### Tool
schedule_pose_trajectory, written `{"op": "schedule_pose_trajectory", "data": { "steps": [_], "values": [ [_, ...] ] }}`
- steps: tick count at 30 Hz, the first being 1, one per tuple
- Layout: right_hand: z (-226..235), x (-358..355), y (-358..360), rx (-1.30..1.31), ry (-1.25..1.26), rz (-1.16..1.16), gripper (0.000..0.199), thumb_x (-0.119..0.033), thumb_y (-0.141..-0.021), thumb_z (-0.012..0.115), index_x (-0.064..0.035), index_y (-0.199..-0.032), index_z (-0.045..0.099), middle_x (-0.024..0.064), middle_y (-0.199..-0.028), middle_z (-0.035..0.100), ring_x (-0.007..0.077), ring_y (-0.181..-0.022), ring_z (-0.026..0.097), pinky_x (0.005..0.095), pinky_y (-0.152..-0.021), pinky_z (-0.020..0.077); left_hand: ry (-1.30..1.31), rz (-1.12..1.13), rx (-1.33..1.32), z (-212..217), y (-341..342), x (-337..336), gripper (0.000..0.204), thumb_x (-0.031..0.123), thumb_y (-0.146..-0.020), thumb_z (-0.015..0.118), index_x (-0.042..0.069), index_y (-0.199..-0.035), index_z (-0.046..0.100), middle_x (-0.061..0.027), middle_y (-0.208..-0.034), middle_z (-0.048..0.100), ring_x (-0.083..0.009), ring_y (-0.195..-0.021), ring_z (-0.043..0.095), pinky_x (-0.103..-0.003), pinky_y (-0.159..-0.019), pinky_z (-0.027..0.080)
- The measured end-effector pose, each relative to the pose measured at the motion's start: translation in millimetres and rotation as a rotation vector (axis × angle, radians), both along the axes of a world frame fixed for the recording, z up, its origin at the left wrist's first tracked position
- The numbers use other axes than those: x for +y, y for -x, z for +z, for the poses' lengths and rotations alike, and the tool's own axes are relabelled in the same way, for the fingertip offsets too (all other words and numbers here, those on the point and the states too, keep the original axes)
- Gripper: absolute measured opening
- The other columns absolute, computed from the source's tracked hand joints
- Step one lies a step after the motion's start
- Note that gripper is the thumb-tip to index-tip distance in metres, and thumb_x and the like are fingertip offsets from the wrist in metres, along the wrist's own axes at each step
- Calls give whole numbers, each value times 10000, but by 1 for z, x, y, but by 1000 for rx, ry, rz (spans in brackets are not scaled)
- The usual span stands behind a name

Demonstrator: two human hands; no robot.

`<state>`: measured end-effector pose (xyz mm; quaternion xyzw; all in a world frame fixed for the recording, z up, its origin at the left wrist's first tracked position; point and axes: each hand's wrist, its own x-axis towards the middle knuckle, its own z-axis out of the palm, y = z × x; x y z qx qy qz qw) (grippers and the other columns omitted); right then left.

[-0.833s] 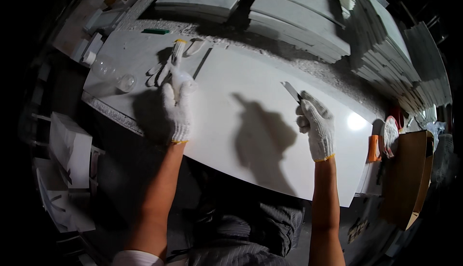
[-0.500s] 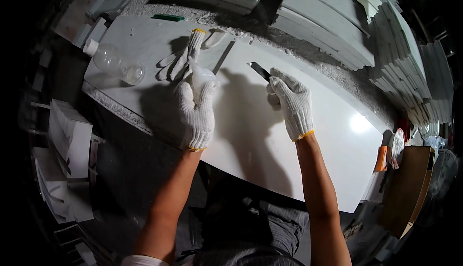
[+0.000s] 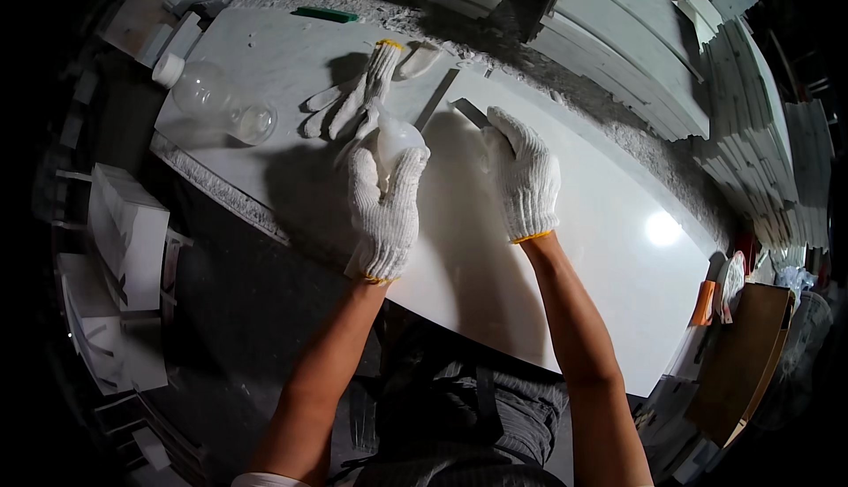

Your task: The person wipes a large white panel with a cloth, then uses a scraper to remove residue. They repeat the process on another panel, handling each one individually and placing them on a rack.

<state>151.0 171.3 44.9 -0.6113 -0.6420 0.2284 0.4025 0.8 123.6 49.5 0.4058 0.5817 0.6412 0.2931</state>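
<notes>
A broad white slab (image 3: pixel 565 257) fills the middle of the bench, glossy, with a bright glare spot near its right end. Grey stone slabs (image 3: pixel 636 63) are stacked behind it and at the right. Both forearms reach up from the lower edge, gloved in white knit. The left hand (image 3: pixel 384 209) is closed around a small translucent bottle (image 3: pixel 395 138), held over the slab's left end. The right hand (image 3: pixel 523 176) grips a flat dark blade (image 3: pixel 470 112), tip on the slab's far edge. A spare glove (image 3: pixel 353 98) and a clear plastic bottle (image 3: pixel 212 98) lie just left
</notes>
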Motion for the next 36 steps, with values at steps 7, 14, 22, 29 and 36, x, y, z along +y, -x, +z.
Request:
{"op": "schedule_pose_trajectory", "data": {
  "steps": [7,14,22,29,36],
  "values": [
    [14,-9,-8,921,401,-53,295,-117,-941,598,24,-1201,592,78,-832,655,197,-708,641,337,-638,518,-6,0,-30,1,0,0,348,108,-886,696,-18,-1180,562,-105,-1043,613,-170,-908,600,-322,-799,511],
    [27,-18,-32,1064,594,293,196,-173,-956,605,-2,-1051,598,64,-857,621,153,-809,603,302,-725,510,18,36,23,0,1,-1,342,121,-893,691,-16,-1177,559,-114,-1060,602,-172,-925,590,-327,-809,511],
    [35,-11,-31,791,573,200,312,-165,-965,573,-3,-1232,589,66,-828,621,140,-767,605,283,-712,510,17,8,-83,3,-2,1,346,121,-886,699,-9,-1173,556,-105,-1084,592,-168,-944,576,-323,-822,504],
    [9,0,-21,-37,49,219,362,-244,-939,594,-54,-1246,614,187,-1009,676,328,-891,669,401,-759,516,26,-6,-64,3,-3,1,353,116,-867,720,-9,-1163,572,-96,-1060,600,-160,-919,576,-325,-797,503],
    [21,2,-11,-353,103,205,340,-269,-920,604,-166,-1240,644,173,-957,662,357,-869,649,415,-751,515,-5,18,-35,2,-2,2,380,116,-857,732,-12,-1180,577,-94,-1050,606,-158,-910,579,-322,-790,503]
  ]
}}
